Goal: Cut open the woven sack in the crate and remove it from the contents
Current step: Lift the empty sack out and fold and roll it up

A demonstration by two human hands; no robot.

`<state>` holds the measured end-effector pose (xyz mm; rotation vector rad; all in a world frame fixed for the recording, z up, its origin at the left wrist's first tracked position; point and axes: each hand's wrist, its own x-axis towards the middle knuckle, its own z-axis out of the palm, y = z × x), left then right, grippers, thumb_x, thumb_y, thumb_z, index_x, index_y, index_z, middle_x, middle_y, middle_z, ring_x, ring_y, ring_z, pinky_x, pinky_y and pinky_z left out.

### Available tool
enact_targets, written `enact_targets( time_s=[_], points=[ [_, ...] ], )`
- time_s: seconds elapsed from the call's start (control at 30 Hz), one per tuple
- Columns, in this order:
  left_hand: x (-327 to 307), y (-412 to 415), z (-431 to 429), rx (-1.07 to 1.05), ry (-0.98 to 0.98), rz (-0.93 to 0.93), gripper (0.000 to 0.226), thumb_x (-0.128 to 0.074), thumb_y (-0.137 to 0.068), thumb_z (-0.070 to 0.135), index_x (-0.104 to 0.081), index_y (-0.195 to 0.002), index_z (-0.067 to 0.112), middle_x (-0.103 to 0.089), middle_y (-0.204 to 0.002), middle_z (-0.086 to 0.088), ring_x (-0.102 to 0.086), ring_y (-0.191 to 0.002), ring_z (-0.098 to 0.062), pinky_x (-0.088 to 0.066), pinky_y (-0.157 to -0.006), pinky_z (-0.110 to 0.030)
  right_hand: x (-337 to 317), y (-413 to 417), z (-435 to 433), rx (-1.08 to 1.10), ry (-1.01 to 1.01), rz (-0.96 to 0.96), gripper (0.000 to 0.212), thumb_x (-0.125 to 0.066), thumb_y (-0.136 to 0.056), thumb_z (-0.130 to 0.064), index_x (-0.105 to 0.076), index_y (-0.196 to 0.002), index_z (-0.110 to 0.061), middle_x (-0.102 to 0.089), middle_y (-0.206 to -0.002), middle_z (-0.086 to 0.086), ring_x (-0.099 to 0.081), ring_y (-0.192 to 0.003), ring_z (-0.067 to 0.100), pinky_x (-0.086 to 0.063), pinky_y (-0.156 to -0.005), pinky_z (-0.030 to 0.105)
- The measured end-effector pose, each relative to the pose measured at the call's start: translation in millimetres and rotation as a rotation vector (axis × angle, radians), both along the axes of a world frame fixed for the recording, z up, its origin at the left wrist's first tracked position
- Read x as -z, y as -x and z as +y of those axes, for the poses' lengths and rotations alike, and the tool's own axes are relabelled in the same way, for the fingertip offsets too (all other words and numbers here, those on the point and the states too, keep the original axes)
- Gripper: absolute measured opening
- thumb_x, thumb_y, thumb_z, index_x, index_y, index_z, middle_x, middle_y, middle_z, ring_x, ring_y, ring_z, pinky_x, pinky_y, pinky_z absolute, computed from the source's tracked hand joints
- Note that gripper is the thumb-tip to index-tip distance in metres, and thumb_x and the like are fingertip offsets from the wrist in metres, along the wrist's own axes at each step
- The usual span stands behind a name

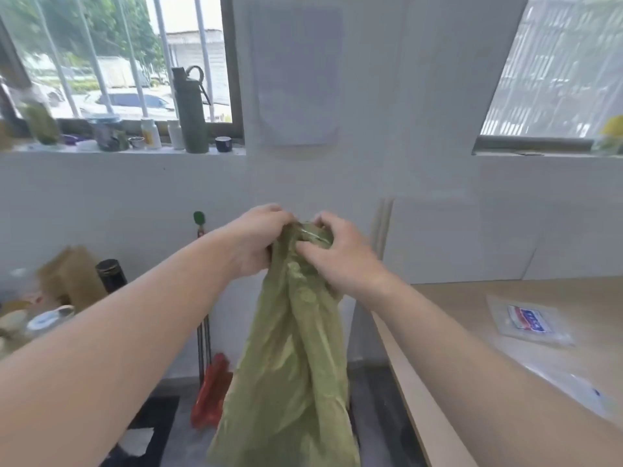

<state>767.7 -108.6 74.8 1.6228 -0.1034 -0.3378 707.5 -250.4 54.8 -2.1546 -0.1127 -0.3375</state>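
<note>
Already lifted | head view: left hand [259,241] and right hand [340,251] both clenched on the bunched top of the green woven sack [290,365], hanging limp beside the desk [505,318] | crate not visible | risk: loose fabric slipping from grip or snagging the desk edge.
</note>
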Motion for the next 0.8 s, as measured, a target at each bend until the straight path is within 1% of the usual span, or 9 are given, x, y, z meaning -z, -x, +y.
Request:
enact_targets(
  time_s=[0.13,0.23,0.33,0.4,0.47,0.57,0.63,0.7,0.8],
  points=[
    [-2,30,-9,0.164,0.055,0.043,0.027,-0.067,-0.096,0.034,-0.067,-0.100,0.007,-0.072,-0.087,-0.014,-0.073,-0.075,-0.024,-0.058,-0.062,-0.031,-2,18,-31,-0.437,-0.070,0.149,0.031,-0.073,-0.093,-0.021,-0.066,-0.123,-0.018,-0.072,-0.113,-0.001,-0.067,-0.107,0.010,-0.052,-0.097,0.025],
    [7,34,-1,0.165,0.157,-0.013,0.046,-0.080,-0.080,0.009,-0.066,-0.124,0.005,-0.075,-0.113,-0.020,-0.075,-0.095,-0.030,-0.064,-0.072,-0.037,2,19,-54,-0.567,-0.083,0.087,0.042,-0.060,-0.096,0.003,-0.065,-0.134,-0.016,-0.069,-0.128,-0.007,-0.061,-0.122,0.001,-0.045,-0.107,0.020],
    [6,37,5,0.171,0.228,-0.046,0.059,-0.065,-0.076,-0.009,-0.065,-0.133,0.005,-0.070,-0.128,-0.023,-0.069,-0.108,-0.036,-0.061,-0.086,-0.040,6,15,-69,-0.385,-0.147,-0.140,0.041,-0.056,-0.091,0.012,-0.074,-0.120,-0.011,-0.075,-0.111,-0.004,-0.070,-0.105,0.006,-0.051,-0.096,0.020],
    [-2,40,3,0.171,0.193,-0.073,0.055,-0.055,-0.080,-0.018,-0.067,-0.129,0.004,-0.072,-0.120,-0.024,-0.071,-0.098,-0.035,-0.063,-0.080,-0.039,9,9,-81,-0.186,-0.078,-0.314,0.034,-0.073,-0.087,-0.006,-0.073,-0.117,-0.020,-0.068,-0.108,-0.006,-0.067,-0.098,0.008,-0.050,-0.090,0.021],
    [-11,44,2,0.178,0.176,-0.101,0.052,-0.044,-0.082,-0.022,-0.072,-0.118,0.004,-0.074,-0.108,-0.023,-0.072,-0.088,-0.033,-0.063,-0.075,-0.038,11,4,-94,-0.058,0.070,-0.370,0.049,-0.080,-0.083,-0.037,-0.064,-0.129,-0.034,-0.057,-0.119,-0.010,-0.055,-0.114,0.006,-0.042,-0.100,0.023],
    [-21,48,3,0.150,0.227,-0.115,0.052,-0.037,-0.079,-0.023,-0.075,-0.089,0.011,-0.072,-0.087,-0.016,-0.070,-0.072,-0.029,-0.061,-0.065,-0.034,17,0,-103,-0.103,0.188,-0.285,0.061,-0.057,-0.086,-0.073,-0.052,-0.139,-0.042,-0.051,-0.142,-0.008,-0.043,-0.137,0.013,-0.033,-0.116,0.043],
    [-26,49,3,0.136,0.208,-0.128,0.052,-0.036,-0.077,-0.023,-0.074,-0.079,0.012,-0.070,-0.081,-0.015,-0.067,-0.067,-0.029,-0.059,-0.062,-0.033,19,4,-104,-0.194,0.137,-0.210,0.051,-0.052,-0.091,-0.072,-0.059,-0.124,-0.034,-0.064,-0.124,-0.006,-0.057,-0.120,0.014,-0.044,-0.105,0.049],
    [-27,48,6,0.107,0.156,-0.145,0.052,-0.036,-0.076,-0.023,-0.074,-0.079,0.012,-0.068,-0.080,-0.016,-0.065,-0.068,-0.031,-0.058,-0.065,-0.034,16,10,-102,-0.211,0.011,-0.149,0.046,-0.057,-0.092,-0.066,-0.056,-0.104,-0.021,-0.065,-0.088,-0.010,-0.061,-0.084,0.009,-0.052,-0.085,0.039],
    [-30,48,11,-0.007,0.036,-0.191,0.051,-0.039,-0.075,-0.021,-0.077,-0.083,0.011,-0.068,-0.083,-0.018,-0.063,-0.077,-0.034,-0.055,-0.072,-0.039,9,15,-99,-0.191,-0.030,-0.163,0.042,-0.069,-0.091,-0.051,-0.044,-0.093,-0.018,-0.053,-0.068,-0.021,-0.048,-0.063,0.000,-0.042,-0.063,0.021]
  ],
)
